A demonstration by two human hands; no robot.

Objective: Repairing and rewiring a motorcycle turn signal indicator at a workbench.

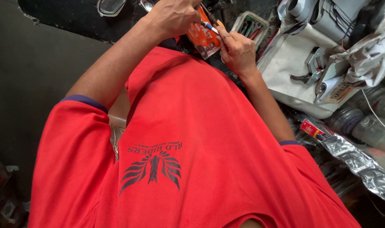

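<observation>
Orange packet (202, 38): glossy printed plastic. Red shirt (192, 147): matt cloth. Crinkled foil (361, 166) lower right: shiny. Pliers (312, 67): bare metal.

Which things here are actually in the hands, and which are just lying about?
In hand:
- orange packet, held by the left hand
- small blue-and-white piece at the packet's top, pinched by the right hand

Lying about:
- tray of tools
- metal pliers on the pale sheet
- crumpled foil
- clear plastic bottles
</observation>
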